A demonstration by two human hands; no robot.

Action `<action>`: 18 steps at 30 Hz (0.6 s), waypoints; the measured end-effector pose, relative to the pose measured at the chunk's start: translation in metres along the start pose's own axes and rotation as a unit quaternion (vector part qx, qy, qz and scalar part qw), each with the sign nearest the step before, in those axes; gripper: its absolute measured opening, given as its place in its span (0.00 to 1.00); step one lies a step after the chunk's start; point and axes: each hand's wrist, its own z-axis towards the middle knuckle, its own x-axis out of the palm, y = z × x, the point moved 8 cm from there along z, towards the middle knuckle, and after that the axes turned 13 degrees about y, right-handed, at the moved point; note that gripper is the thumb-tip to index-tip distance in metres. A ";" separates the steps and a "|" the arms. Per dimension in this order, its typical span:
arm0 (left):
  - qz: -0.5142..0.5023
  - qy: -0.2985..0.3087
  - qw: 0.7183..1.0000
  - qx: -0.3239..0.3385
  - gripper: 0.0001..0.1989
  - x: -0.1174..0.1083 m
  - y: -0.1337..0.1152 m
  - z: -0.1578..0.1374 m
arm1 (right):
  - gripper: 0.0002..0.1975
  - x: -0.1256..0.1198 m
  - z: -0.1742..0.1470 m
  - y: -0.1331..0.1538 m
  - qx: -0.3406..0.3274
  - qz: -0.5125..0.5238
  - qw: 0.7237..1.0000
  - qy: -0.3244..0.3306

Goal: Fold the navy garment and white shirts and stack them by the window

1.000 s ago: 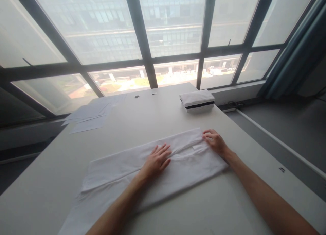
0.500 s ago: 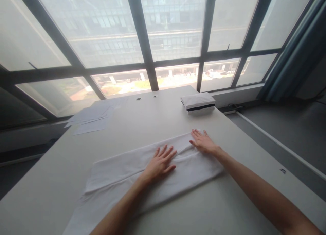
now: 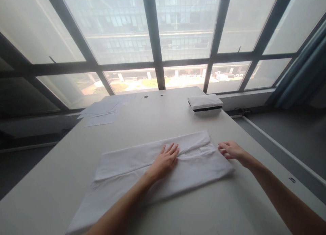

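A white garment, folded into a long strip, lies slantwise across the table; its exact kind cannot be made out. A lengthwise fold line runs along its upper side, with some creases near the right end. My left hand rests flat on the middle of the cloth, fingers spread. Just past the right end of the cloth, my right hand hovers with fingers loosely bent and apart, holding nothing. My left forearm covers part of the lower left of the cloth.
The white table reaches to a large window. A stack of folded white and black cloth sits at its far right. Sheets of paper lie at the far left. A blue-grey curtain hangs at right.
My right hand has lifted off the upper right part of the cloth and moved right, past its end. My left hand stays on the cloth. The view has shifted slightly.
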 end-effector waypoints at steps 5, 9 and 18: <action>-0.023 0.002 0.999 -0.049 0.27 0.007 -0.010 0.000 | 0.15 0.017 -0.011 0.008 0.095 0.096 0.988 0.077; -0.031 -0.004 0.997 -0.064 0.27 0.013 -0.010 0.001 | 0.19 0.031 -0.007 0.019 0.070 0.143 0.973 0.167; -0.045 -0.027 0.997 -0.062 0.27 0.015 -0.009 -0.001 | 0.29 0.052 -0.017 0.051 -0.040 0.241 0.938 0.248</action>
